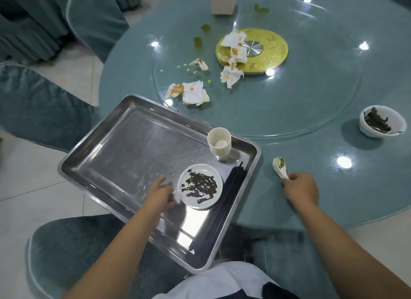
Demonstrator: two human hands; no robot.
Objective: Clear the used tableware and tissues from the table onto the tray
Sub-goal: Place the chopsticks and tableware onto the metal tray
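A steel tray [124, 143] lies at the table's near left edge, partly over the side. On it stand a stack of white cups [219, 143], a small white plate [200, 186] smeared with dark sauce, and black chopsticks [224, 201] along its right wall. My left hand [161, 195] holds the plate's left rim. My right hand [301, 188] grips the handle of a white spoon [279, 167] lying on the table right of the tray. A dirty white bowl [382, 123] sits at the far right. Stained tissues [195, 93] lie on the glass turntable.
The round teal table [289, 198] carries a glass turntable [289, 107] with a gold hub [269, 51], more tissues [233, 49] and green scraps. A white tissue box [223, 1] stands at the back. Teal-covered chairs [44, 107] crowd the left and near side.
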